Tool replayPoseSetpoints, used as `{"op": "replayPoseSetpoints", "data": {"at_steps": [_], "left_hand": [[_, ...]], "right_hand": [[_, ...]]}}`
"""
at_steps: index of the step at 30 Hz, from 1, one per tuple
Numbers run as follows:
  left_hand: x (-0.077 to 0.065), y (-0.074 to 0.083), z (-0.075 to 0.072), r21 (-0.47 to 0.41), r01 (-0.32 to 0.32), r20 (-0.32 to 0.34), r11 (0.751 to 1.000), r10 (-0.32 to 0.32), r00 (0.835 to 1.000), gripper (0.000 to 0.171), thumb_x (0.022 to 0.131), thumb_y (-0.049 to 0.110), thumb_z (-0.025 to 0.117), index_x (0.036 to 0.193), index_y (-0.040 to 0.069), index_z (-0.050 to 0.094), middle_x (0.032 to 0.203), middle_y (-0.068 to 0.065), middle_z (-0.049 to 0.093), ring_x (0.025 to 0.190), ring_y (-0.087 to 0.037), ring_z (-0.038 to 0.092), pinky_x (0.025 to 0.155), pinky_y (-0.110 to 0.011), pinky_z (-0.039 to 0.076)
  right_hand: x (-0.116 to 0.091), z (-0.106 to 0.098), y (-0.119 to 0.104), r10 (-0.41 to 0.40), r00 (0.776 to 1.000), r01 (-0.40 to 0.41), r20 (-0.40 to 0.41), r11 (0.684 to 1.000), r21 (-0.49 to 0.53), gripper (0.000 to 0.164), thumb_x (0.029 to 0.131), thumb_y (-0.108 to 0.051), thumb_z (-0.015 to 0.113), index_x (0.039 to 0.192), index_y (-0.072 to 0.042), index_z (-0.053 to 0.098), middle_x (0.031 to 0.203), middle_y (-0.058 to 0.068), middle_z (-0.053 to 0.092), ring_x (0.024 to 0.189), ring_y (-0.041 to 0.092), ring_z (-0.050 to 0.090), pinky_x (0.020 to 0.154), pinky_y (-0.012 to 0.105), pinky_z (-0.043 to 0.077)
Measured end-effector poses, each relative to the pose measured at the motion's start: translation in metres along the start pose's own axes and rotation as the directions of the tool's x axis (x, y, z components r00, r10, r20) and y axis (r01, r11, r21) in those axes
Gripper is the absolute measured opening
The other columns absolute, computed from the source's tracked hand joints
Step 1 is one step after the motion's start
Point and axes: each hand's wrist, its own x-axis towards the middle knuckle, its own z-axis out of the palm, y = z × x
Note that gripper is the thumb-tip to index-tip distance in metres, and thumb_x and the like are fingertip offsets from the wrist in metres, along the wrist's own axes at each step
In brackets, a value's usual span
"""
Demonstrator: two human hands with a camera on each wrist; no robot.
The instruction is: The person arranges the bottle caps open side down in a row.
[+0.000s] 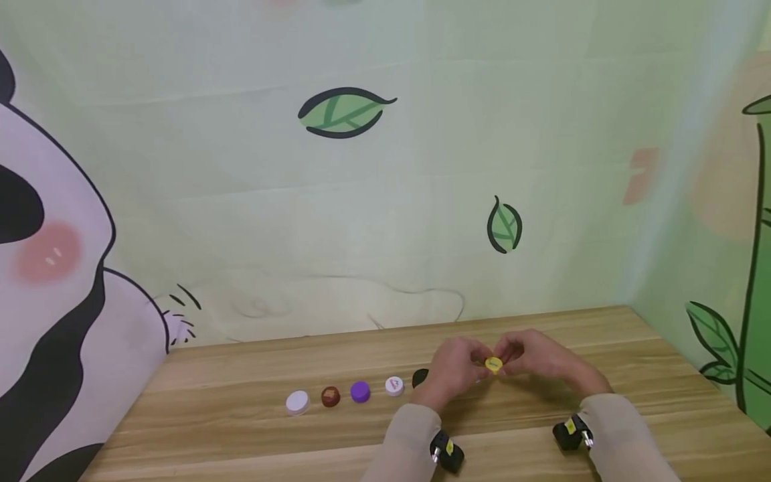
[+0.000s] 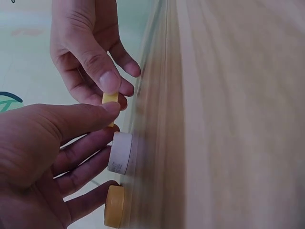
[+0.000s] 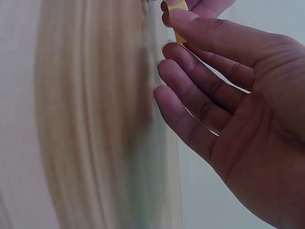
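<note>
A yellow bottle cap (image 1: 494, 364) is held between both hands, its printed face toward the head camera. From one side my left hand (image 1: 454, 368) pinches it between thumb and fingers. My right hand (image 1: 536, 356) grips the opposite side, other fingers loosely bent. In the left wrist view the yellow cap (image 2: 110, 98) appears edge-on beside a white cap (image 2: 120, 153) and an orange cap (image 2: 114, 206), which stand on the table near the left fingers. The left hand mostly hides those two caps in the head view.
A row of caps runs leftward along the wooden table (image 1: 241, 428): a black one (image 1: 419, 377) partly behind the left hand, a white printed one (image 1: 394, 386), a purple one (image 1: 360, 391), a reddish-brown one (image 1: 330, 396) and a white one (image 1: 297, 403). A printed cloth backdrop (image 1: 421, 201) stands behind.
</note>
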Motion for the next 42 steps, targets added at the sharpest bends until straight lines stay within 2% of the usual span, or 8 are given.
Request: {"op": "replayPoseSetpoints", "data": {"at_steps": [14,23,29,36,42], "left_hand": [[0.0008,-0.0003,0.0058,0.016,0.030,0.011,0.999,-0.030,0.999,0.013,0.086,0.010,0.090,0.097,0.013,0.084,0.086,0.008,0.077,0.081,-0.001,0.063,0.077,-0.020,0.050],[0.0008,-0.0031,0.0085,0.021,0.032,0.011,0.999,-0.032,0.999,0.015,0.084,0.010,0.091,0.096,0.013,0.084,0.084,0.009,0.076,0.079,-0.001,0.061,0.076,-0.019,0.049],[0.0014,-0.0020,0.0092,0.011,0.042,0.010,0.999,-0.042,0.999,0.017,0.083,0.010,0.091,0.098,0.014,0.085,0.085,0.009,0.076,0.079,-0.001,0.060,0.075,-0.019,0.048],[0.0002,-0.0001,0.0094,0.017,0.046,0.009,0.999,-0.046,0.999,0.020,0.082,0.011,0.092,0.100,0.013,0.085,0.085,0.010,0.076,0.078,0.001,0.060,0.072,-0.017,0.049],[-0.0010,0.0009,0.0044,0.007,0.071,0.027,0.997,-0.071,0.997,0.025,0.084,0.017,0.092,0.106,0.012,0.083,0.091,0.007,0.076,0.085,-0.002,0.064,0.078,-0.020,0.052]], "right_hand": [[-0.0016,0.0046,0.0033,0.003,1.000,-0.003,-0.011,1.000,-0.008,0.022,0.086,0.003,0.084,0.104,0.002,0.071,0.096,0.006,0.073,0.090,0.022,0.067,0.078,0.029,0.056],[-0.0023,0.0069,0.0014,0.045,0.999,-0.046,-0.018,0.998,-0.042,0.023,0.086,0.002,0.085,0.104,-0.001,0.071,0.095,0.004,0.071,0.089,0.021,0.065,0.079,0.031,0.055],[-0.0024,0.0056,0.0035,0.016,1.000,-0.016,-0.019,0.999,-0.039,0.024,0.084,0.003,0.085,0.103,0.002,0.070,0.094,0.006,0.071,0.087,0.021,0.065,0.077,0.028,0.054],[-0.0045,0.0037,0.0039,0.078,0.996,-0.080,-0.033,0.994,-0.074,0.028,0.084,-0.003,0.088,0.107,-0.002,0.071,0.094,0.004,0.068,0.089,0.022,0.061,0.079,0.034,0.052],[-0.0041,0.0043,-0.0003,0.040,0.999,-0.041,-0.026,0.997,-0.060,0.032,0.083,-0.006,0.089,0.109,0.000,0.072,0.097,0.005,0.070,0.092,0.023,0.064,0.080,0.032,0.054]]}}
